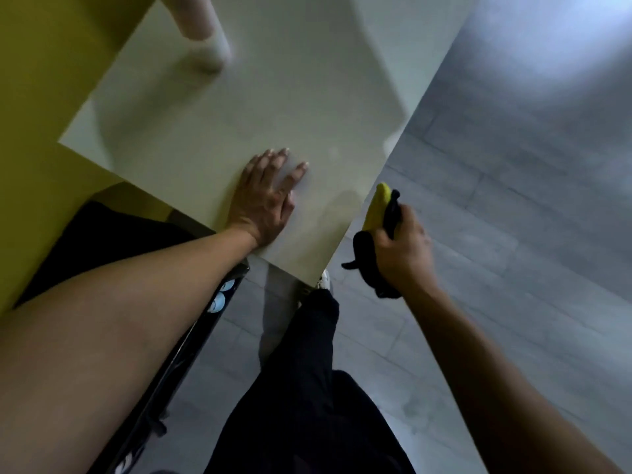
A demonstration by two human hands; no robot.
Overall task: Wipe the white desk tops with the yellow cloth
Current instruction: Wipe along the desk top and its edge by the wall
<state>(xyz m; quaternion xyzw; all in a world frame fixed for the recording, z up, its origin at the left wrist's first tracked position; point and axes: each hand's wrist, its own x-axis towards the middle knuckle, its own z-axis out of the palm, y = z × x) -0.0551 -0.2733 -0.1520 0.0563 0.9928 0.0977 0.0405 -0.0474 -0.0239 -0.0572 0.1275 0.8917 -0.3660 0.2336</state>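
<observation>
Gripping the bunched yellow cloth (378,206) off the bench's edge, the right hand (405,248) sits at four o'clock from the left hand (265,200), which lies flat and open on the white bench (239,107). The unwiped top stretches toward eleven o'clock, so the right hand is the wiper.

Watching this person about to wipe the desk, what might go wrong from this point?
The yellow cloth is bunched in the right hand off the edge of the white desk top, together with something black; that dark piece might drag across the surface or slip to the floor. The left hand rests flat on the desk, so the patch beneath it could be skipped. A blurred pale object stands at the far end and might be knocked by a long stroke.
</observation>
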